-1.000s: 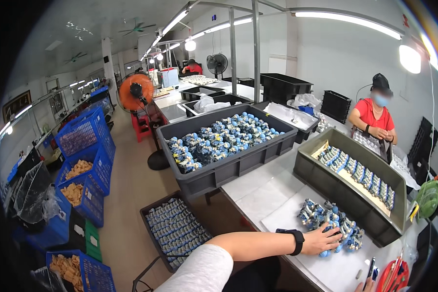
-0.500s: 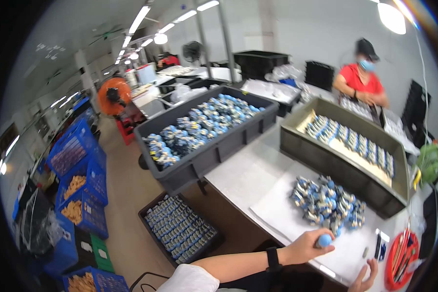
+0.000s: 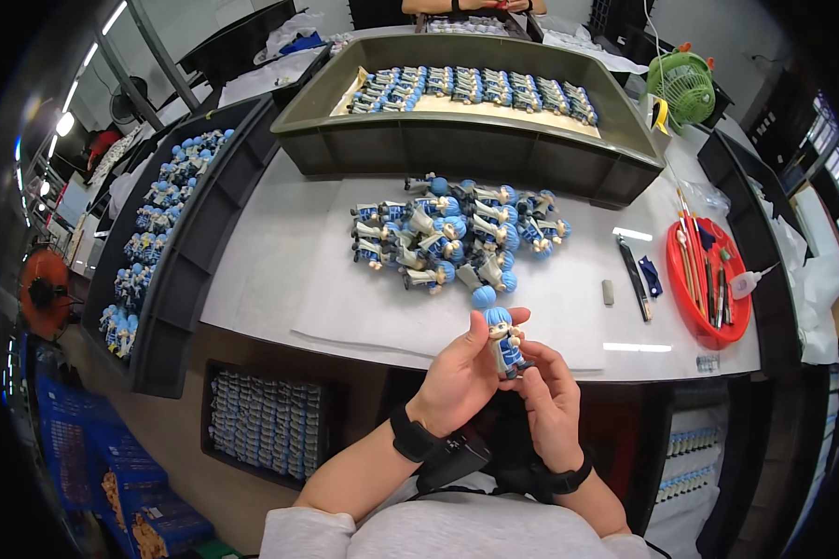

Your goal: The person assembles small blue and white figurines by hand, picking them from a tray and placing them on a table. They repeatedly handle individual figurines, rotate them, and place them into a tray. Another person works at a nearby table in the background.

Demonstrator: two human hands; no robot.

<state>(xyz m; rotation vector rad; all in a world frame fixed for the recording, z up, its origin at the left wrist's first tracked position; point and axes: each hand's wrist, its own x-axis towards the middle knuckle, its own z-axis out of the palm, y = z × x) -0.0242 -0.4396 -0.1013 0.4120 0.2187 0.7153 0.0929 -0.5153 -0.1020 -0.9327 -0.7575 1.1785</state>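
Observation:
A small blue-haired toy figurine [image 3: 506, 347] in a blue outfit stands upright between my hands, its face turned toward me. My left hand [image 3: 459, 380] is closed around its side and back, thumb up beside the hair. The fingers of my right hand [image 3: 552, 401] pinch its lower end near the feet. Just beyond my hands, a loose pile of similar figurines [image 3: 447, 228] lies on white sheeting [image 3: 364, 317] on the table. One figurine's round blue head [image 3: 484, 296] shows right behind the held one.
Behind the pile stands an olive-grey bin [image 3: 457, 154] with rows of figurines. A dark crate [image 3: 182, 307] of figurines is at left, another crate [image 3: 266, 419] below. On the right are a red tray [image 3: 718, 328] of brushes, a dark slim tool [image 3: 634, 279] and a green fan [image 3: 682, 88].
My view has swung right and down toward the table. The figurine in my left hand now sits upright before me, and my right hand, earlier apart and open, has taken hold of its lower end.

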